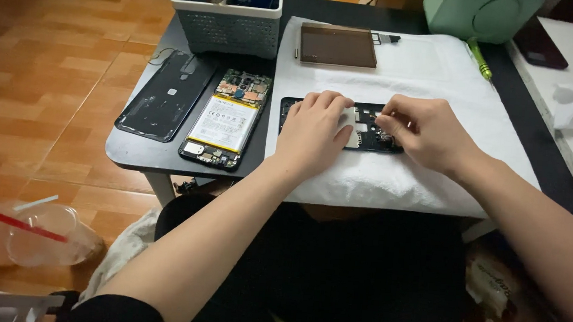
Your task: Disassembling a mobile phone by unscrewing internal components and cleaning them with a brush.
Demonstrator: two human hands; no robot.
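Two bare hands rest on a black phone frame [370, 135] that lies flat on a white towel [401, 88] spread over a small dark table [144, 150]. The left hand [315, 130] lies palm down over the frame's left half, its fingers curled loosely and pressing a small white pad or cloth [348, 116] against the part; only the edge of that white piece shows past the knuckles. The right hand [423, 132] sits on the frame's right half with thumb and forefinger drawn together at a spot near the middle of the frame; whether anything is pinched between them cannot be told. Left of the towel, on the bare tabletop, an opened phone body [227, 119] lies face down with its battery and circuit board exposed, and just beside it lies the glossy black back cover [167, 95]. Behind these stands a grey plastic basket [225, 10]. At the far edge of the towel lies a brown translucent sheet [337, 46], and a green-handled screwdriver [480, 60] rests near the towel's right corner, below a pale green box [482, 13].
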